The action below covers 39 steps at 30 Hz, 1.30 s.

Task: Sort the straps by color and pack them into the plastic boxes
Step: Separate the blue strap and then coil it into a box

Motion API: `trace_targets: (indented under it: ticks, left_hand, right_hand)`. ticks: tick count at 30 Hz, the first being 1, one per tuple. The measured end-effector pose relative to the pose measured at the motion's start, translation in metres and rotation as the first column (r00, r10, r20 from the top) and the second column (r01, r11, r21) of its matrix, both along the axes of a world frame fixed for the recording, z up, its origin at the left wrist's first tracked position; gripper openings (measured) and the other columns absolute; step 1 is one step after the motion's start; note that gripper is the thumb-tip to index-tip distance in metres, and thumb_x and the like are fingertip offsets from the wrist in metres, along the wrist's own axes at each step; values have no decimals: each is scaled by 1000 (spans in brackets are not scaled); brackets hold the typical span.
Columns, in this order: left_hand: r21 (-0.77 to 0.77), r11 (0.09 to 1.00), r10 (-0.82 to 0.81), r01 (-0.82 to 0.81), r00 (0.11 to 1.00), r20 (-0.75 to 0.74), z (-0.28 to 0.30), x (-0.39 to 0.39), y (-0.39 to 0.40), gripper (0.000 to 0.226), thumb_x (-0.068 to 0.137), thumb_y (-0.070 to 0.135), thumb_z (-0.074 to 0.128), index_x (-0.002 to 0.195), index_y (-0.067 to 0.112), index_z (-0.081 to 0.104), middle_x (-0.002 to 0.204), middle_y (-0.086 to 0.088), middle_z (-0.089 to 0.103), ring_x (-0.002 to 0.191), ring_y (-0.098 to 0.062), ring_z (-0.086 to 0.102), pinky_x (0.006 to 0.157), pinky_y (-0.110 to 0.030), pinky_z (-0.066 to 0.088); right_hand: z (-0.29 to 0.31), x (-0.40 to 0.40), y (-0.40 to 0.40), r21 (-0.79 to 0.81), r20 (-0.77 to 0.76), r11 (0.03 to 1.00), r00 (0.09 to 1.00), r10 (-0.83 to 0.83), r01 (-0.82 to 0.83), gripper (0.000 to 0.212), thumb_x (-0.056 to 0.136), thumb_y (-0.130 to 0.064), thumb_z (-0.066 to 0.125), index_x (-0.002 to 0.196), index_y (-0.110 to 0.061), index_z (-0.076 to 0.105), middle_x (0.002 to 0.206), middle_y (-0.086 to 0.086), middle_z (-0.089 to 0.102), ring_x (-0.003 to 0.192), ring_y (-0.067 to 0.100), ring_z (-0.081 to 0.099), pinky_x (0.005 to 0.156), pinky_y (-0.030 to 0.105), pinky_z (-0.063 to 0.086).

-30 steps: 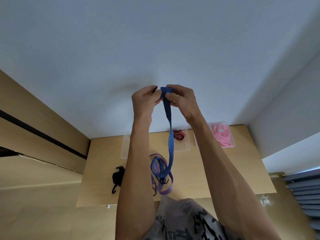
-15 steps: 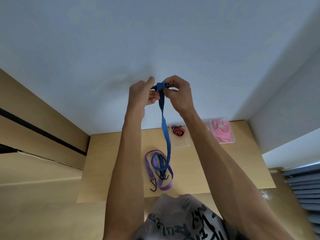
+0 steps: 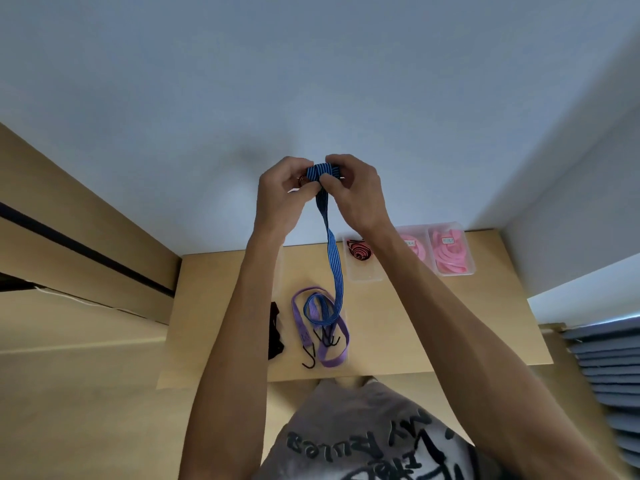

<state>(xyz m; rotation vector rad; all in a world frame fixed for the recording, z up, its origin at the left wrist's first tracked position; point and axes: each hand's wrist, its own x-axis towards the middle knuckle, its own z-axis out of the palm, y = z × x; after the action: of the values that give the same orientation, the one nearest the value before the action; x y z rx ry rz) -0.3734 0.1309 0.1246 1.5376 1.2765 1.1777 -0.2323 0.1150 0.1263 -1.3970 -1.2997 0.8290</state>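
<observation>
A blue striped strap (image 3: 333, 265) hangs from my raised hands down to the wooden table (image 3: 415, 327), where its lower end loops with black hooks. My left hand (image 3: 284, 195) and my right hand (image 3: 356, 192) both pinch a small rolled bundle of the strap's upper end, high above the table. A purple strap (image 3: 334, 355) with a black hook lies under the blue loop. A black strap (image 3: 275, 332) lies left of it, partly hidden by my left forearm. A clear box (image 3: 363, 271) holds a rolled red-and-black strap (image 3: 360, 252). Two clear boxes (image 3: 450, 251) hold pink straps.
A white wall rises behind the table. Wooden panelling runs along the left side, and a stack of grey slats (image 3: 609, 368) sits at the right. Another clear box is mostly hidden behind my left forearm.
My hands have kept rolling the blue strap's top end, and the bundle between them is wider. The view has shifted slightly, so a second box of pink straps and the black strap now show.
</observation>
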Motion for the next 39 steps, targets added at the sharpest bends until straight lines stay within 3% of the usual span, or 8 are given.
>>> trace_targets:
  ticks: [8,20,23,26,29,32,35,39]
  left_hand:
    - [-384,923,-18,11,1000,-16,3,-13,6,26,86,38,65,93,15,72,84,-3,77,74,-22,76,64,-23,57]
    - [-462,883,82,83,942,327,-14,4,14,9,97,11,65,92,4,63,89,-12,75,85,-26,76,78,-28,59]
    - [-411,905,85,105,904,419,-11,16,16,9,92,-1,67,100,2,65,91,-16,73,85,-25,75,78,-26,59]
    - [-344,937,55,65,944,326,-11,25,17,29,86,-5,71,113,0,64,92,-15,74,85,-21,75,79,-26,59]
    - [-231,972,-4,35,991,133,-12,31,17,36,82,-4,75,115,6,66,95,-11,73,84,-16,73,78,-26,58]
    - [-99,994,-51,43,995,-82,-12,35,19,44,80,1,77,121,13,66,99,-4,69,93,-19,72,82,-30,59]
    - [-29,999,-35,32,992,-125,-14,39,16,44,79,5,79,121,16,67,96,4,67,90,-7,69,79,-20,57]
    - [-256,967,-21,-7,994,-107,-10,41,19,24,84,32,73,105,19,72,91,0,75,81,-13,72,68,-24,55]
  right_hand:
    - [-13,-14,-10,46,-92,997,994,-53,58,18,83,9,63,99,2,67,89,11,69,81,26,67,74,30,57]
    - [-23,-4,-11,3,-149,998,987,-54,55,26,82,16,57,102,5,69,103,14,71,96,29,70,89,48,57]
    - [-22,6,-3,1,-127,999,991,-39,39,24,88,3,59,109,-1,71,104,6,73,94,18,70,86,34,58]
    - [-20,14,-2,-10,-105,1000,994,-5,4,26,95,-13,61,118,-7,70,108,1,73,97,9,69,84,19,53]
    - [-22,24,1,-19,-44,1000,999,-18,17,41,93,-7,64,134,-5,59,118,11,70,106,19,67,95,28,54]
    - [-19,34,5,-31,10,999,1000,-23,23,35,89,1,64,125,3,64,114,13,71,104,25,68,97,38,54]
    - [-15,40,5,-13,46,1000,999,-13,14,28,87,5,64,115,4,69,108,11,72,98,22,68,90,22,55]
    - [-12,45,4,40,-9,998,999,-53,53,23,83,9,66,105,3,71,99,9,73,96,22,68,91,26,54]
